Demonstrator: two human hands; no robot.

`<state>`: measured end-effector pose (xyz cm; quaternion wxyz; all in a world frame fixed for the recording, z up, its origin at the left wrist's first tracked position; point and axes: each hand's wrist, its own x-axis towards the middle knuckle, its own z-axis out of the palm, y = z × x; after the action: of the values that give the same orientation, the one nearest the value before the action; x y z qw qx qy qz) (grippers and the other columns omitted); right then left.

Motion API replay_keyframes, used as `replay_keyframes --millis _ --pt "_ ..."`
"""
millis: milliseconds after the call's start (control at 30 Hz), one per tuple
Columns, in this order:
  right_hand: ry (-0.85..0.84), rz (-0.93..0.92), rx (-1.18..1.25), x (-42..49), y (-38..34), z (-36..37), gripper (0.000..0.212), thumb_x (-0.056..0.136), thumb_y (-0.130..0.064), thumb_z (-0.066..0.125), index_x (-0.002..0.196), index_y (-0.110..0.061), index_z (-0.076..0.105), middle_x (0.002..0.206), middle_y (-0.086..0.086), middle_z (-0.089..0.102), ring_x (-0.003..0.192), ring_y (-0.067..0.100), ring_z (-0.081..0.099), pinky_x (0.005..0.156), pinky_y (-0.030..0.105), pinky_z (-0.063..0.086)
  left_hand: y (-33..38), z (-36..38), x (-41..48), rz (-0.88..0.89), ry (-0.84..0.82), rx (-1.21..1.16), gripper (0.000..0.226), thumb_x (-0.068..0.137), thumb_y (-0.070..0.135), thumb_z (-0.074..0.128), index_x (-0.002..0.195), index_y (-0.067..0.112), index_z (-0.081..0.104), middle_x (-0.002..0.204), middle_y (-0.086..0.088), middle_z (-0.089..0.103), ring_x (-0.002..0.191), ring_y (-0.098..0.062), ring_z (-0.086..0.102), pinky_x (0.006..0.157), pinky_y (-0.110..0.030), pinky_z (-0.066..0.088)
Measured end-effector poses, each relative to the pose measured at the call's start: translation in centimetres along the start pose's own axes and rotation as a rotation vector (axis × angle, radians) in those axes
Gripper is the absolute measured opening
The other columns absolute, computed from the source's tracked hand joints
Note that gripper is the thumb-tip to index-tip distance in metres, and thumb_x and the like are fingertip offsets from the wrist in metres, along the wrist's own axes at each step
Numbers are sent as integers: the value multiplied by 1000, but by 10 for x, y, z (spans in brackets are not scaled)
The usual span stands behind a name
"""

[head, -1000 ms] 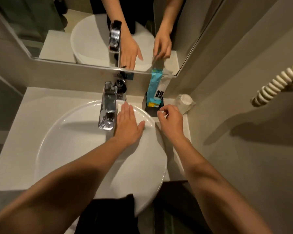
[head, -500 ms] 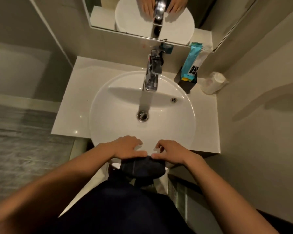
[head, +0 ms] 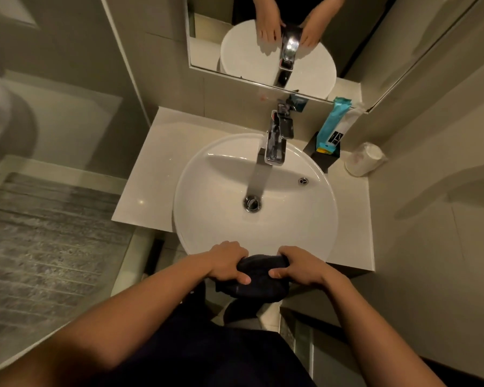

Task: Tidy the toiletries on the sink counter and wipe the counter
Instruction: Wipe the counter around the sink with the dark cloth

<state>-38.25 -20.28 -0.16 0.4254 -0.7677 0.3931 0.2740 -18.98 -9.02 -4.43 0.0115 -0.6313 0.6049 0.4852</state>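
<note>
A dark cloth [head: 256, 279] hangs over the near rim of the round white basin [head: 215, 208]. My left hand [head: 228, 262] and my right hand [head: 299, 265] both grip it, one at each side. On the pale counter [head: 154, 163] at the back right stands a black holder [head: 323, 156] with a blue and white packet [head: 333, 124] upright in it. A wrapped white cup [head: 365, 159] lies on its side in the right corner. A small dark bottle [head: 282, 108] stands behind the chrome tap [head: 277, 143].
A mirror [head: 235, 32] on the back wall reflects the basin and my hands. Walls close in the counter at the right and back. A grey tiled floor [head: 48, 247] lies to the left, beyond the counter's edge.
My hands left the back of the basin and came to its near rim, where they took hold of the dark cloth. The view pulled back and higher.
</note>
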Motion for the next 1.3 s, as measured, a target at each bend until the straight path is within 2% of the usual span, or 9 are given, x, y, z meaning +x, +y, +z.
replay_keyframes --millis 167,300,500,600,767,900,1033,1133,1300 --pt "107 -55 266 -15 5 5 20 93 -23 71 93 -15 53 87 4 64 78 18 59 71 33 51 -6 10 -23 35 182 -254 27 89 34 74 91 23 49 92 6 56 86 -18 53 66 -29 36" --pt "155 -100 487 -21 -6 9 15 96 -23 68 107 -18 60 100 10 72 92 26 71 86 45 58 -14 9 -45 25 300 -536 25 86 28 77 86 25 51 89 6 59 80 -10 56 66 -24 42" --pt "202 -212 804 -6 -55 5 35 99 -16 65 132 -19 54 102 20 77 99 38 74 94 52 58 -39 -10 -85 11 534 -956 29 86 53 69 87 24 62 78 10 62 72 -3 58 65 -20 45" --pt "214 -310 850 10 -93 -1 34 101 -17 62 132 -28 52 104 21 75 99 38 73 89 52 60 -57 -33 -100 11 687 -1075 17 93 42 68 84 28 65 76 11 66 74 -4 61 66 -21 48" --pt "228 -437 820 53 -173 -32 28 104 -4 46 104 -28 61 103 12 65 88 24 61 66 36 51 -90 -108 -111 -33 973 -1083 12 98 14 67 86 12 66 78 -1 63 74 -10 57 71 -28 46" --pt "377 -507 792 102 -240 -72 35 98 2 46 87 -25 64 91 2 62 83 19 51 72 36 39 -122 -198 -102 -82 1128 -1086 13 96 15 70 95 2 70 84 -5 68 77 -10 61 72 -27 49" --pt "472 -446 758 162 -293 -124 18 102 -8 48 111 -17 61 112 14 64 95 24 54 82 42 46 -159 -293 -73 -209 1182 -968 43 96 39 68 124 6 64 118 -11 69 110 -27 65 98 -39 52" --pt "540 -227 384 209 -293 -151 43 104 -23 48 145 -11 45 137 25 55 124 35 51 102 40 40 -192 -325 -43 -472 1065 -753 80 95 60 58 152 8 37 154 -20 43 140 -41 44 116 -48 38" --pt "661 -109 53 240 -252 -134 45 104 -30 46 143 -7 50 142 23 53 132 39 49 106 42 40 -226 -279 2 -488 1111 -463 73 98 52 56 153 7 38 157 -23 36 144 -42 33 117 -46 28"
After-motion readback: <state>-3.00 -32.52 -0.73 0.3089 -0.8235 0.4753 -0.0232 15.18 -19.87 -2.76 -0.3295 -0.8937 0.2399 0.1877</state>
